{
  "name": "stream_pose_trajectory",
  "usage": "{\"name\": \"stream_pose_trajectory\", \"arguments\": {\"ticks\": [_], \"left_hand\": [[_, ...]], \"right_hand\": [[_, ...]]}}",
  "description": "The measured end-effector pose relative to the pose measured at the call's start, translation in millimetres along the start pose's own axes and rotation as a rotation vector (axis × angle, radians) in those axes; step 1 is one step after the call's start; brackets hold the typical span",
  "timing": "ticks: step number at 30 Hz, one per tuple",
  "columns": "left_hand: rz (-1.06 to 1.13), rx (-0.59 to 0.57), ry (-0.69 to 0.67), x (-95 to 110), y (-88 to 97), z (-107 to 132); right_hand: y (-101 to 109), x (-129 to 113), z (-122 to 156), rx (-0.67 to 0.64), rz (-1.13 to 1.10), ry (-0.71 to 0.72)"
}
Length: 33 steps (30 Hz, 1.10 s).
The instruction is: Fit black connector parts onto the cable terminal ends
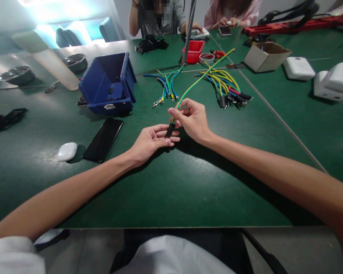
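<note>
Two bare forearms reached over a green table [188, 190]. The left hand [151, 140] lay palm up with fingers stretched, a short black sleeve [170, 130] across them; whether the thumb pressed it could not be told. The right hand [193, 120], just beside, pinched a yellow-green wire [205, 74] right above the sleeve. The wire ran away toward a bundle of coloured wires [221, 85]. To the left lay a black phone [103, 139], a white case [67, 151] and a blue bin [108, 83]. Two other people sat at the far edge.

Green table [165, 190], teal chairs [108, 29], bright glare [54, 15] far left.
</note>
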<state>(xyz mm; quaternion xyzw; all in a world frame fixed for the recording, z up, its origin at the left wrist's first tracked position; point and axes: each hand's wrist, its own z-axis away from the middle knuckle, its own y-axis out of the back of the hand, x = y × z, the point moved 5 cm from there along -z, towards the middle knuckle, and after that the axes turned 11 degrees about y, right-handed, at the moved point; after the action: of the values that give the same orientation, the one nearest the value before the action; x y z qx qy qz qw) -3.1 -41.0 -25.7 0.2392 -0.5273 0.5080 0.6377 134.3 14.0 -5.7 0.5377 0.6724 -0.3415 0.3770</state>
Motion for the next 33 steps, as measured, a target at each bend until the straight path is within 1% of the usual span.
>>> {"name": "stream_pose_trajectory", "arguments": {"ticks": [4, 11, 24, 33], "left_hand": [[0.052, -0.048, 0.049, -5.4, 0.4, -1.8], [0.084, -0.066, 0.079, -9.4, 2.5, -4.8], [0.045, -0.044, 0.063, -9.5, 3.3, -4.5], [0.079, -0.086, 0.057, -7.1, 3.4, -3.9]], "right_hand": [[0.2, 7.0, 3.3, 0.02, 0.013, -0.013], [0.1, 14.1, 6.6, 0.028, -0.009, -0.041], [-0.1, 13.9, 7.0, 0.014, -0.014, -0.054], [-0.4, 13.1, 7.2, 0.005, -0.02, -0.051]]}}
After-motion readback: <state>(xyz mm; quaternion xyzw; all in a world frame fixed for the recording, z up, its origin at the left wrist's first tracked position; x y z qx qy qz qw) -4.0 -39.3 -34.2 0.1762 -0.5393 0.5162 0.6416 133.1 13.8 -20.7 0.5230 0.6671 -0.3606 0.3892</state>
